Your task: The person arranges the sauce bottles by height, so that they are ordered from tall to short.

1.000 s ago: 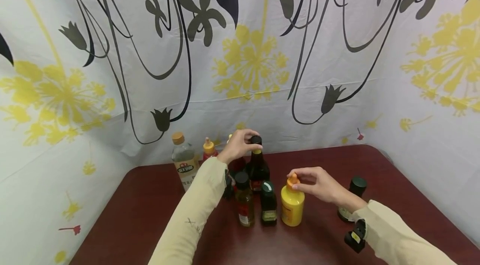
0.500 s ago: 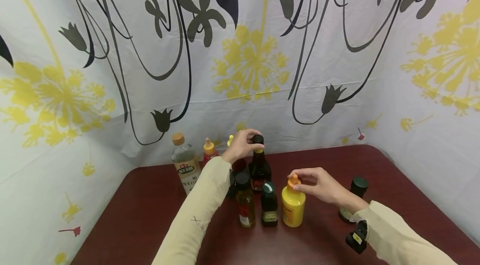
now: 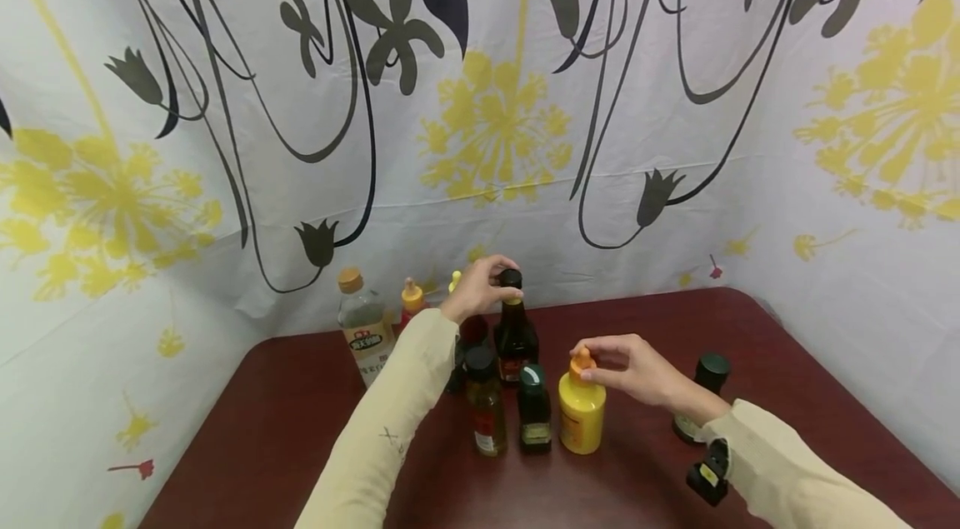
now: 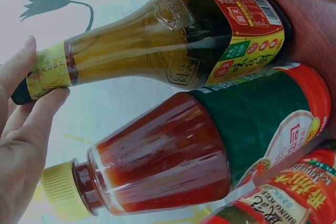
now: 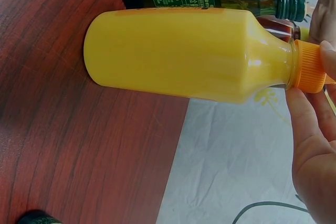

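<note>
At twelve o'clock, my left hand (image 3: 480, 289) pinches the tall dark-brown glass sauce bottle (image 3: 516, 339) by its capped neck; toward its five o'clock, my right hand (image 3: 633, 366) pinches the yellow plastic squeeze bottle (image 3: 581, 419) by its orange top, probably steadying both upright. My left forearm (image 3: 390, 421) points toward one o'clock, my right forearm (image 3: 787, 454) toward ten.

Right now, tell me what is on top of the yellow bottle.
On top of the yellow bottle is an orange nozzle cap, pinched by the right hand. The part under its fingers cannot be seen.
</note>
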Tool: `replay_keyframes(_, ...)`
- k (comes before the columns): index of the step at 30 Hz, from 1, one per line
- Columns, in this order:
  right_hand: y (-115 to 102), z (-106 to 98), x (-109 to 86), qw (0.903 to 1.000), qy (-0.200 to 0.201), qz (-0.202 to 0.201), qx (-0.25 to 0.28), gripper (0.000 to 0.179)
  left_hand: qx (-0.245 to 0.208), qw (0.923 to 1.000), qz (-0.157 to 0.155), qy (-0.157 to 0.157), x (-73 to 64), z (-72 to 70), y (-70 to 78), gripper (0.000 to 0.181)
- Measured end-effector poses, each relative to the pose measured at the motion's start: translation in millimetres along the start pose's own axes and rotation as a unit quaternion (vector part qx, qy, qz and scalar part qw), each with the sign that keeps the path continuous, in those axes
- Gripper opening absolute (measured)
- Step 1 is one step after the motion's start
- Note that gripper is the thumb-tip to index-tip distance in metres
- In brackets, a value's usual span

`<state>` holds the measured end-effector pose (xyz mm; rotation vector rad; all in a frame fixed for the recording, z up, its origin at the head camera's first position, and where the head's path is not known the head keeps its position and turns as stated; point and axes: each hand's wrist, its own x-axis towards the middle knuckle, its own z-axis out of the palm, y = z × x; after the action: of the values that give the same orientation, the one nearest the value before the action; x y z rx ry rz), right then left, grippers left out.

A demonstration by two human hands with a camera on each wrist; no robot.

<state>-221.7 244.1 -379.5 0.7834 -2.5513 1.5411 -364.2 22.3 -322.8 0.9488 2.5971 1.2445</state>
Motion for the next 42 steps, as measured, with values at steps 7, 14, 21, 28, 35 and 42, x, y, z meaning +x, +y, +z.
replay_keyframes(7, -0.6, 4.6, 3.3, 0.9997, -0.003, -0.023, 0.002, 0.025, 0.006, 0.9999, -0.002, 0.01, -1.7, -4.1, -1.3, 0.035)
replay_keyframes(14, -5.1, 7.2, 3.9, 0.9998, -0.005, -0.019, 0.007, 0.026, 0.017, 0.9998, -0.008, 0.011, -4.4, -5.5, -2.1, 0.035)
replay_keyframes(21, -7.0, 8.7, 3.3, 0.9997, -0.01, -0.011, 0.018, 0.027, 0.019, 0.9989, -0.016, -0.039, -13.2, -16.0, 4.1, 0.049)
replay_keyframes(28, -6.5, 6.1, 2.1, 0.9999, -0.002, -0.014, 0.006, 0.027, 0.006, 0.9997, 0.017, -0.016, -22.8, -28.2, 9.5, 0.05)
replay_keyframes(35, -7.1, 4.2, 0.6, 1.0, -0.001, 0.005, 0.004, 0.03, 0.024, 0.9961, 0.077, 0.037, -40.2, -32.3, 20.4, 0.045)
replay_keyframes(42, -6.4, 1.9, -0.9, 0.9999, 0.001, 0.011, -0.005, 0.031, -0.005, 0.9917, 0.127, 0.02, -62.1, -32.4, 23.7, 0.041)
